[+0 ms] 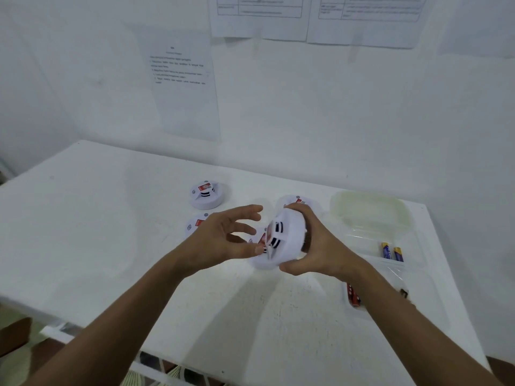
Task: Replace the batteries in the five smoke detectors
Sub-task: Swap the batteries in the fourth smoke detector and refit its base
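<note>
My right hand [315,240] grips a white round smoke detector [287,235], tilted on its edge above the table with its vented face turned left. My left hand [225,238] hovers just left of it, fingers spread and relaxed, its thumb close to the detector's lower rim. Another detector [206,195] stands on the table further back. A second [193,225] lies partly hidden behind my left hand. A third [295,200] peeks out behind my right hand, and one more [257,240] lies under the held one. Two blue batteries [391,250] lie in a clear tray, and red batteries [352,295] lie nearer me.
A clear plastic tray [412,274] sits on the right of the white table [111,232], with a pale lid or container [370,213] behind it. Printed sheets hang on the white wall [184,84]. The table's front edge runs just below my forearms.
</note>
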Action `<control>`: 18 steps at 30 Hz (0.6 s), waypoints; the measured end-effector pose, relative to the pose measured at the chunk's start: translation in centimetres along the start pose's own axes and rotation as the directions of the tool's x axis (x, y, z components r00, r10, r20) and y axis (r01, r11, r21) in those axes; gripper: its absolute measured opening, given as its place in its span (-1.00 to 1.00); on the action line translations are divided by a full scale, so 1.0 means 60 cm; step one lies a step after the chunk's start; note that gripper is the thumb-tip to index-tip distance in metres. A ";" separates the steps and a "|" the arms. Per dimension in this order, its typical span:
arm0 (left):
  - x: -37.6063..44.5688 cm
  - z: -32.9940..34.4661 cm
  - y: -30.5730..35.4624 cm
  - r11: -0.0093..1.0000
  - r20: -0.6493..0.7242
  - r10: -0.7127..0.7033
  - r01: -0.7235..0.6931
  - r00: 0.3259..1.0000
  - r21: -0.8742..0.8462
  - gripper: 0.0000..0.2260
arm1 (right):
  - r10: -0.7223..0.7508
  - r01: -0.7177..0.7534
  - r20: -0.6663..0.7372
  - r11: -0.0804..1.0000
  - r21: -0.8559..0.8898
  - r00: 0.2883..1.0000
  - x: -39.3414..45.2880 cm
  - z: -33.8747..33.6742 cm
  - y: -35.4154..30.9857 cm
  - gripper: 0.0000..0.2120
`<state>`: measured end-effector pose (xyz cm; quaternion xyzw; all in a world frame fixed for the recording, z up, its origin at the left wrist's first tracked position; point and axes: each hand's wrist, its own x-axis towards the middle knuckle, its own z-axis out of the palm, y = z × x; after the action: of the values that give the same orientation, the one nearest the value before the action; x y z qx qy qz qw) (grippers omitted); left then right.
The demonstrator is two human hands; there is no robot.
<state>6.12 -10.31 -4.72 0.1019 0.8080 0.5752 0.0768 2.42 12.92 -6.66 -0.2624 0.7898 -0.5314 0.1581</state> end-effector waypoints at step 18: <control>0.012 -0.078 -0.024 0.930 0.143 0.200 -0.234 0.969 0.285 -0.23 | -0.056 0.047 -0.146 0.997 -0.066 0.988 0.063 0.056 0.001 -0.19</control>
<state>4.15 -14.88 -4.58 0.2330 0.8640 0.4445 0.0414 1.09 8.17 -7.93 -0.2473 0.8084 -0.5286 0.0772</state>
